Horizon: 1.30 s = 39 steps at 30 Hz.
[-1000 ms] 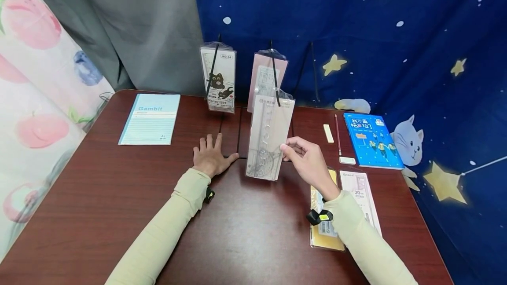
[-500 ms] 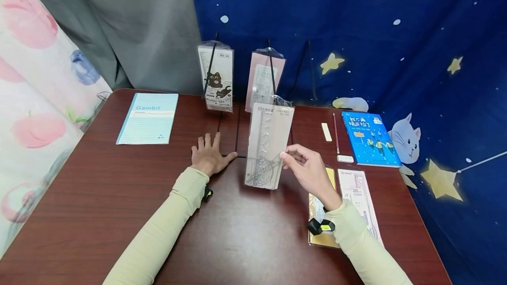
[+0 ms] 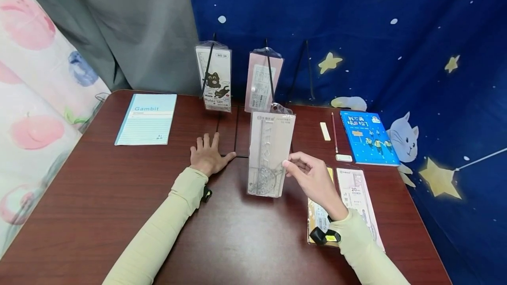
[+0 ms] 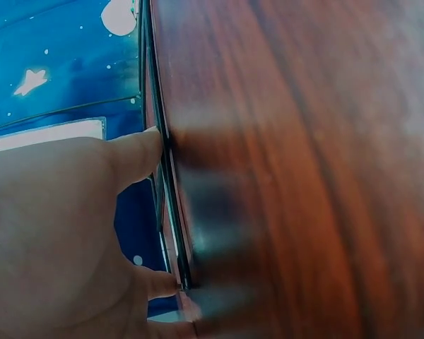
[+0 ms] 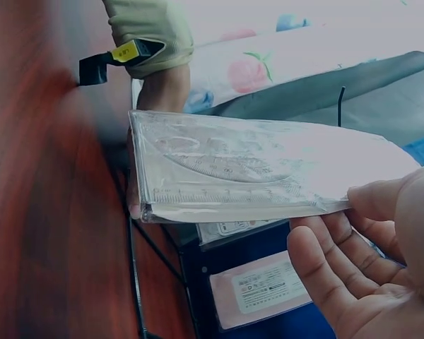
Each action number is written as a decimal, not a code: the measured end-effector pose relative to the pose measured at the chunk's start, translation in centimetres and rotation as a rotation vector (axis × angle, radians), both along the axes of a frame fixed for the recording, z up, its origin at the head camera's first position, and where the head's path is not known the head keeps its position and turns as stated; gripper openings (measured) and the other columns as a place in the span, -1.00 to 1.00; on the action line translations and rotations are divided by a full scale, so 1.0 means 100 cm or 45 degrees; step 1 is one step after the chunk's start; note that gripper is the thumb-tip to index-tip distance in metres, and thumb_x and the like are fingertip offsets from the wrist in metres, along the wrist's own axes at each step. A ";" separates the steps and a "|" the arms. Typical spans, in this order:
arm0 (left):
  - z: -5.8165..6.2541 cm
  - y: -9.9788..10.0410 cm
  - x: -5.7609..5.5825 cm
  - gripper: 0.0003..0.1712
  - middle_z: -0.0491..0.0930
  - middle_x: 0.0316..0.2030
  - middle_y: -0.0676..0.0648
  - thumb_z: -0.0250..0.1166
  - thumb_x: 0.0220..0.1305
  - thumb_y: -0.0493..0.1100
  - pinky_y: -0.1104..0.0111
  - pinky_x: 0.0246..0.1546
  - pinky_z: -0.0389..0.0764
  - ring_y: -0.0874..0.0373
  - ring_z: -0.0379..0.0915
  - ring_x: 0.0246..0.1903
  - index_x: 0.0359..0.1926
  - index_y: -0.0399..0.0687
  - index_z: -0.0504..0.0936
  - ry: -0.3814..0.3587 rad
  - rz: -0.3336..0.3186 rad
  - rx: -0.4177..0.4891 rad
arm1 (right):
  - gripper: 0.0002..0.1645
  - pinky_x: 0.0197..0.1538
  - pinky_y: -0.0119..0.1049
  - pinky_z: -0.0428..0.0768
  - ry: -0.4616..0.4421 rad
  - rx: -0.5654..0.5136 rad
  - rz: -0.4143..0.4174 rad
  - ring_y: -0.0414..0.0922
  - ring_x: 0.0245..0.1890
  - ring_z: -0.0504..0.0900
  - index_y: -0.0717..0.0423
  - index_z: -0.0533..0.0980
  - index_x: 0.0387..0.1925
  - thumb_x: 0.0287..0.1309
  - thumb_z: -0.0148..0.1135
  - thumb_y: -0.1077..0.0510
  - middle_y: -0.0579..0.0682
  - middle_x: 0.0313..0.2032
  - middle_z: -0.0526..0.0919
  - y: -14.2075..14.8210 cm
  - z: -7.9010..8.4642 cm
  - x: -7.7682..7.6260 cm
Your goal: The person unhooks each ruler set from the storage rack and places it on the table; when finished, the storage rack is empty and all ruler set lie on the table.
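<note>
My right hand [image 3: 313,179] pinches a clear-wrapped ruler set [image 3: 271,153] by its right edge, thumb in front and fingers behind. The pack is held upright above the table, with clear stencil and protractor shapes showing through. In the right wrist view, the protractor markings on the ruler set [image 5: 226,166] face the camera. My left hand [image 3: 207,155] rests with fingers spread on the black wire base of a rack [image 3: 236,131]. On the rack hang a cat-print ruler set [image 3: 215,78] at left and a pink-backed pack [image 3: 263,82] in the middle.
A third rack hook [image 3: 310,69] stands at right with nothing on it. A blue notebook [image 3: 146,120] lies at left. At right are an eraser [image 3: 343,158], a white strip [image 3: 325,131], a pencil [image 3: 334,133], a blue book [image 3: 370,137], a yellow pack [image 3: 317,219] and a pink-white pack [image 3: 360,206].
My right hand has brought the ruler set down and toward me, away from the middle hook. The left hand stays in place on the rack base.
</note>
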<state>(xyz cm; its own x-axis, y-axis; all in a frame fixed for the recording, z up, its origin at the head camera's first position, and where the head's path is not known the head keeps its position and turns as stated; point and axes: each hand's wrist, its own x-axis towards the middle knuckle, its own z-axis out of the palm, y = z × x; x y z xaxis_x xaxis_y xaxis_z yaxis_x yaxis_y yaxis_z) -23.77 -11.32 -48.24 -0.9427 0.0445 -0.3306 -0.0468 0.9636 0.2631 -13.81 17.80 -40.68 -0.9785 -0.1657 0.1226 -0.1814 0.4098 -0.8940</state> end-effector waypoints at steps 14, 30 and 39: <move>0.003 -0.001 0.004 0.13 -0.19 0.64 -0.39 -0.02 0.45 0.48 -0.27 0.54 -0.01 -0.39 -0.26 0.62 0.69 -0.08 -0.20 0.046 -0.003 0.008 | -0.77 -0.30 -0.38 0.61 -0.245 0.092 -0.054 0.00 -0.37 0.75 0.14 0.67 -0.09 0.43 0.29 0.05 0.07 -0.38 0.74 0.019 -0.031 0.014; 0.003 0.001 0.001 0.12 -0.20 0.64 -0.39 -0.03 0.45 0.48 -0.26 0.55 -0.02 -0.39 -0.28 0.63 0.68 -0.08 -0.20 0.037 0.001 -0.002 | -0.76 -0.32 -0.38 0.61 -0.488 0.188 -0.153 -0.10 -0.49 0.64 0.18 0.69 -0.12 0.41 0.31 0.08 0.02 -0.47 0.70 0.045 -0.046 0.039; 0.001 0.001 0.000 0.13 -0.21 0.64 -0.39 -0.03 0.45 0.49 -0.27 0.54 -0.03 -0.39 -0.28 0.63 0.69 -0.08 -0.20 0.025 -0.002 0.002 | -0.77 -0.44 -0.37 0.58 -0.582 0.145 -0.147 -0.15 -0.55 0.60 0.25 0.71 -0.19 0.38 0.33 0.12 0.03 -0.53 0.70 0.050 -0.053 0.046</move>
<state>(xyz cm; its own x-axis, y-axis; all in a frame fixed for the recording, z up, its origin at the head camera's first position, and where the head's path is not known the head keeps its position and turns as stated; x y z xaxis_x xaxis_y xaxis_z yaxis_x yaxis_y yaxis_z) -23.76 -11.27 -48.12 -0.9489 0.0468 -0.3122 -0.0399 0.9633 0.2654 -9.21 22.77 -45.97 -0.9407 -0.0402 -0.3369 0.2721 0.5038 -0.8198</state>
